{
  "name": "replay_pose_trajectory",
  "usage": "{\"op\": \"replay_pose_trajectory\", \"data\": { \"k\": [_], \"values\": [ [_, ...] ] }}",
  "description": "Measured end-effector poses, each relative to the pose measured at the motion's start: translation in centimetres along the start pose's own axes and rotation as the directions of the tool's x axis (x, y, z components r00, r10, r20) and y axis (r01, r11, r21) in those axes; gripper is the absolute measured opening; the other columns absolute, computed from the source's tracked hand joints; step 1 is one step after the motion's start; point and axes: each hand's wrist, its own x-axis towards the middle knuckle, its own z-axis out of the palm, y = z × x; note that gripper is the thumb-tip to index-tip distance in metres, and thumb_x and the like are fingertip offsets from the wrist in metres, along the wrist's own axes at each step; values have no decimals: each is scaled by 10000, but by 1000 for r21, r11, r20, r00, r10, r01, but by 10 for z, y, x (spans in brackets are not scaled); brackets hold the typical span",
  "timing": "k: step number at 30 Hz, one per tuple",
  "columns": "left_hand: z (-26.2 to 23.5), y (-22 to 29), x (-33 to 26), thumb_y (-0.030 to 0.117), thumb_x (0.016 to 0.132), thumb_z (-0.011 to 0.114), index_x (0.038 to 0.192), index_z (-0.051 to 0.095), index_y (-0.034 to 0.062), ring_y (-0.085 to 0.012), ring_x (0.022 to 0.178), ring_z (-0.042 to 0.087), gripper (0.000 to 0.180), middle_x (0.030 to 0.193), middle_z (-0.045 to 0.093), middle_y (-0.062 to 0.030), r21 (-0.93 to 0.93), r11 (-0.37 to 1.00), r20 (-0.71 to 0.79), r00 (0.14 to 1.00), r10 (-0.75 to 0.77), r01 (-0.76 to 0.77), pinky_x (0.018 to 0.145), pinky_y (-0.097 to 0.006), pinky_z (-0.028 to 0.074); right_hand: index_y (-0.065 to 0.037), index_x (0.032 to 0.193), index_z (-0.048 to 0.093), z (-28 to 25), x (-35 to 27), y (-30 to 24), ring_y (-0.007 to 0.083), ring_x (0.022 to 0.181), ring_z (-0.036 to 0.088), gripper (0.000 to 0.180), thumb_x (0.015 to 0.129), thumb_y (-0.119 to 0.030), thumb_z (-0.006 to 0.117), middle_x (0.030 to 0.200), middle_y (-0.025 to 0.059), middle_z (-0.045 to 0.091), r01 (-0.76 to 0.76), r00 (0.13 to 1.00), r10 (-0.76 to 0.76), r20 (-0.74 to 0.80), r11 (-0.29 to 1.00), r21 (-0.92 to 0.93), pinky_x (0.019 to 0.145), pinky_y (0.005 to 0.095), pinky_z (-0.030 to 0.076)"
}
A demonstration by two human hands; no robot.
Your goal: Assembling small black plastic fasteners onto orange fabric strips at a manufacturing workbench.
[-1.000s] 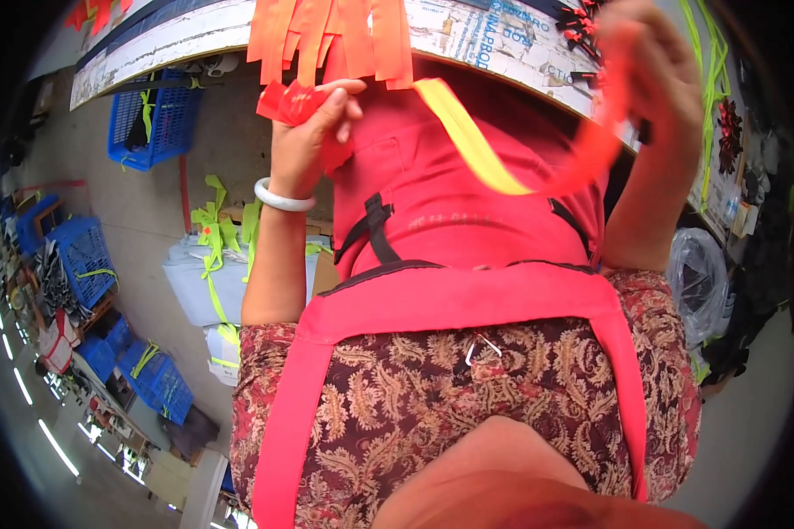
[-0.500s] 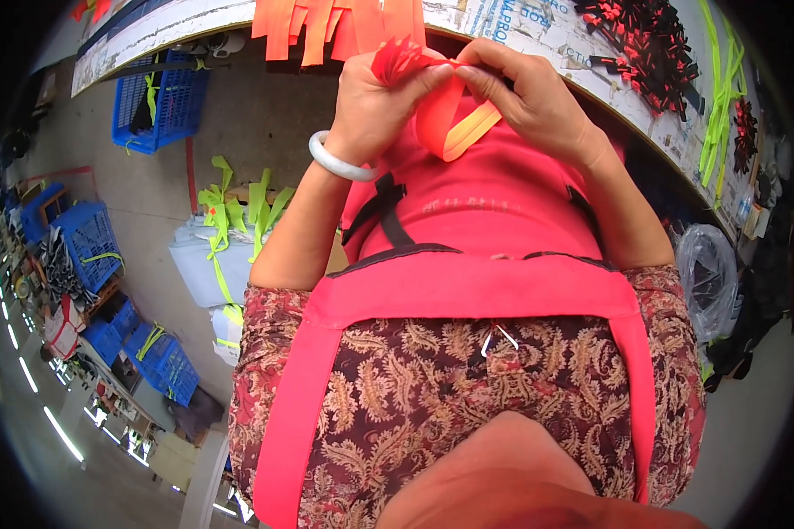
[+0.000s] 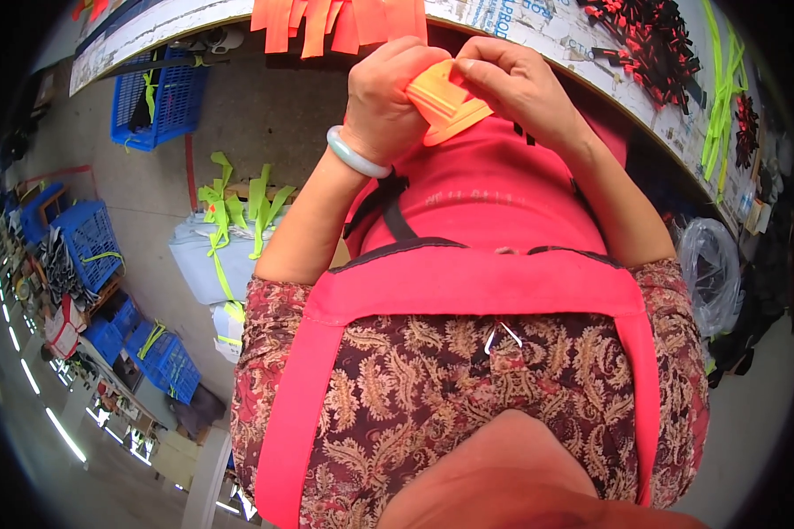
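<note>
In front of the red apron (image 3: 494,189), my left hand (image 3: 386,99) is closed around a folded bundle of orange fabric strips (image 3: 445,104). Its back faces up, and a pale bangle (image 3: 353,154) circles the wrist. My right hand (image 3: 525,93) meets the bundle's upper right edge with thumb and forefinger pinched together on the strips. How many layers lie in that pinch is hidden. Just beyond the hands, more orange strips (image 3: 348,26) hang over the table's edge.
The worn white table (image 3: 560,53) curves across the far side. On it lie a pile of red-and-black pieces (image 3: 648,44) and yellow-green strips (image 3: 719,97). Blue crates (image 3: 159,97) and a grey-blue stack tied with yellow-green strips (image 3: 198,247) stand on the floor at left.
My left hand has turned over, from holding the bundle's ends upward to back up. The orange folded side now faces me between the hands; the right hand still pinches at it.
</note>
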Motion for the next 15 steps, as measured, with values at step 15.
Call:
{"op": "replay_pose_trajectory", "data": {
  "k": [15],
  "values": [
    [9,12,-1,59,867,662,991,657,-24,-92,726,616,150,799,675,-54,-360,783,380,846,-373,507,684,-230,492,-92,1088,518,2,-2,12,50,429,420,567,929,-622,395,679,2,503,-331,939,279,202,890,312,380,171,291]
  ]
}}
